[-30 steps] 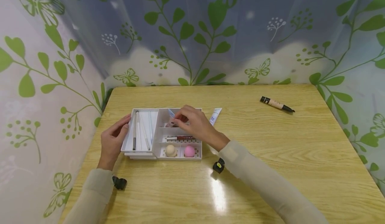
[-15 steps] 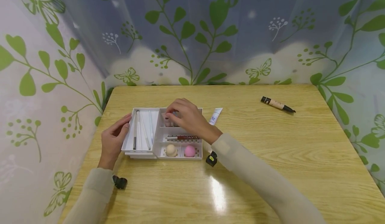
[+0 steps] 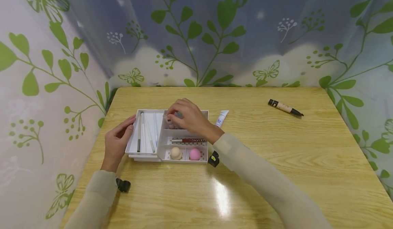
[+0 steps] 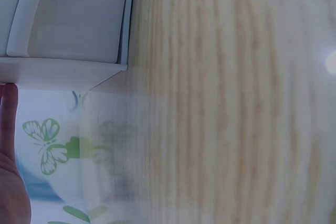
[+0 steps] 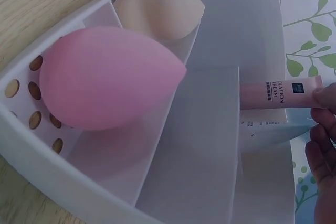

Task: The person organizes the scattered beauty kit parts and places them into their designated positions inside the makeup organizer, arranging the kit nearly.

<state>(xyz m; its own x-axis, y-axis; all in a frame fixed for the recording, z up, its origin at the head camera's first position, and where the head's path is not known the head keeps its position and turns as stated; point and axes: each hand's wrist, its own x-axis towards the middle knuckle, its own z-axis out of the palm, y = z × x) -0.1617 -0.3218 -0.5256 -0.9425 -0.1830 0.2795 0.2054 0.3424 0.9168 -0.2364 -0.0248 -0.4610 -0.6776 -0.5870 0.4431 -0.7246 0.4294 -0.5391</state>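
A white compartmented organizer (image 3: 181, 132) stands on the table at left of centre. My left hand (image 3: 116, 143) rests along its left wall, fingers fairly straight; one finger (image 4: 8, 124) touches the wall in the left wrist view. Over the back compartment, my right hand (image 3: 191, 119) pinches the end of a pink cream tube (image 5: 278, 93), which stands partly behind a divider. A pale blue tube (image 5: 275, 137) lies beside it, close to the curled fingers. Nearer the front are a dark red lip gloss tube (image 3: 191, 140), a beige makeup sponge (image 3: 176, 153) and a pink makeup sponge (image 5: 105, 77).
Several slender brushes and sticks (image 3: 149, 133) lie in the organizer's left tray. A white tube (image 3: 221, 118) rests on the wooden table (image 3: 261, 167) just right of the organizer. Farther right lies a beige and black pen-like tube (image 3: 285, 108). Patterned curtains (image 3: 196, 51) surround the table.
My right hand has moved left and slightly back within the rear compartment; the blue tip seen by its fingers earlier is now hidden in the head view. My left hand stays at the organizer's side.
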